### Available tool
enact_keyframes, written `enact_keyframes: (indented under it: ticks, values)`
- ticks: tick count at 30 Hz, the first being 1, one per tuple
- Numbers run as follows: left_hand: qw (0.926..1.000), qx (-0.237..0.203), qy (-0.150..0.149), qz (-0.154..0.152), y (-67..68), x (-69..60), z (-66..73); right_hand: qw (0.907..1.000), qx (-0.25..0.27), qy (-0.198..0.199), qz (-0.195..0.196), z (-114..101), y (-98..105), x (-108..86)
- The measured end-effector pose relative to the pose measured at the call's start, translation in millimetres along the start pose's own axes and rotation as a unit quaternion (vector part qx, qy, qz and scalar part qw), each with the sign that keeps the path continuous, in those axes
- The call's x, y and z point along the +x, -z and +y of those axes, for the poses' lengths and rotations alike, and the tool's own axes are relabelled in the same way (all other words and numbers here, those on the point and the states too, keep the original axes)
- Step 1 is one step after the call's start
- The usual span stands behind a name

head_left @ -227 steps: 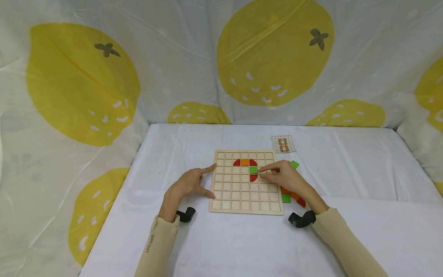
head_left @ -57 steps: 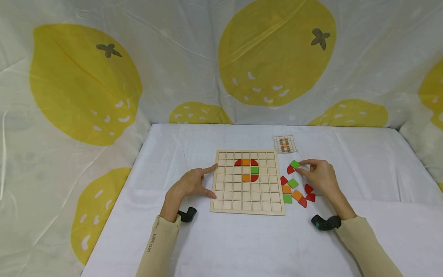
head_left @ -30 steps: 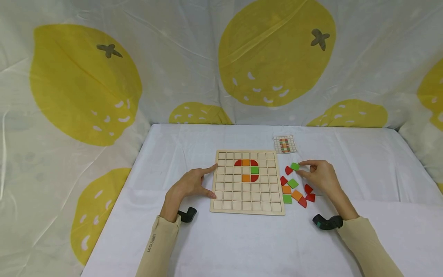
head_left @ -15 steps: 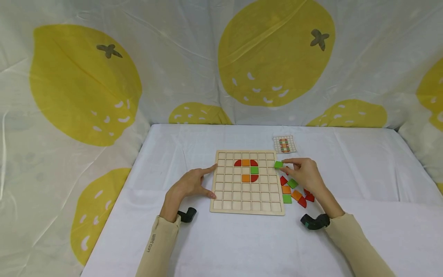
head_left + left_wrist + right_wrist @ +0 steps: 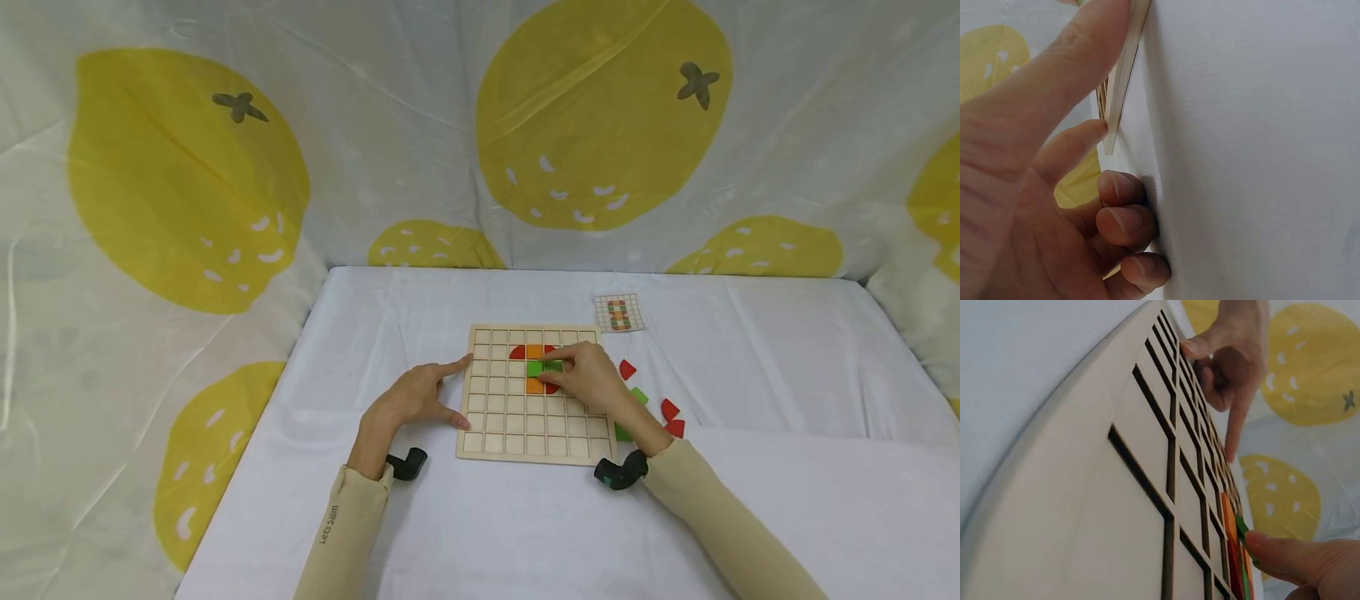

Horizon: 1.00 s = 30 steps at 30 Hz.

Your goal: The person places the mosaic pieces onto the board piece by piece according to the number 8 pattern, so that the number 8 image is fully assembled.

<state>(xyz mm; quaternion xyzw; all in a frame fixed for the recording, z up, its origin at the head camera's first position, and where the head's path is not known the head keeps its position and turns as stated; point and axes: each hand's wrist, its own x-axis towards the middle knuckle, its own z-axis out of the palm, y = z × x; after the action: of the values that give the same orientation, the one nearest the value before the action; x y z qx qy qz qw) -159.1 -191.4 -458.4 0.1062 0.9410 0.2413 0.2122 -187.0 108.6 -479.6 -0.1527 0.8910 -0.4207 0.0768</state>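
In the head view, my right hand [image 5: 595, 380] pinches a green square tile [image 5: 534, 369] over a cell of the wooden grid board [image 5: 498, 417]. That green tile [image 5: 1240, 526] is tilted at the board's surface in the right wrist view. Orange square tiles sit just above and below that cell, the lower one [image 5: 535, 387] beside a red quarter-round tile [image 5: 552, 388] partly under the fingers. Another red quarter-round tile [image 5: 517, 353] is at upper left. My left hand [image 5: 411, 396] rests its extended thumb and index finger against the board's left edge; the other fingers are bent [image 5: 1124, 219].
Right of the board lie loose tiles, among them red quarter-rounds [image 5: 670, 409] and a green square [image 5: 639, 396]; my right forearm hides some. A small pattern card [image 5: 618, 312] lies behind the board's right corner on the white cloth [image 5: 480, 533].
An orange tile was added in the third row earlier. My right hand has since picked up a green square from the loose tiles and carried it left onto the board. My left hand stays put.
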Motion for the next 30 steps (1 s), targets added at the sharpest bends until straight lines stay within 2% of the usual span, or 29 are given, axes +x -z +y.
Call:
enact_keyframes:
  ticks: [6,17,30]
  values:
    - [1.0,-0.004,0.001,0.001,-0.4,-0.6,0.9,0.9998,-0.015,0.011,0.005,-4,-13,8.5]
    - [1.0,-0.006,0.005,0.001,-0.5,-1.1,1.1,1.0,0.002,0.006,0.004,-6,-17,9.7]
    - [1.0,-0.006,-0.007,0.0,0.4,-0.3,-0.5,0.9996,-0.026,0.01,0.004,-12,-23,13.0]
